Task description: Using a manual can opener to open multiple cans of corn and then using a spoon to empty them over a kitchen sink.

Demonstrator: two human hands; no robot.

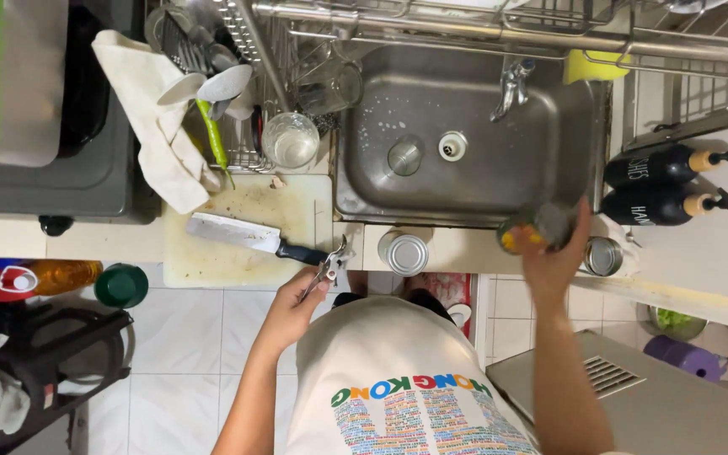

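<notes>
Two hands worked: your left hand (297, 297) pinched a can opener (330, 265) at the counter's front edge; your right hand (554, 253) gripped an open can (532, 229) over the sink (482, 181) rim.

One head-worn camera looks straight down from above the person — counter edge, sink (465, 143) and tiled floor (187, 337) fairly near below.

we counted three tin cans (404, 253), two black pump bottles (667, 166), one knife (250, 238), one cutting board (297, 202), one drinking glass (291, 140) and one sink (541, 160).
</notes>
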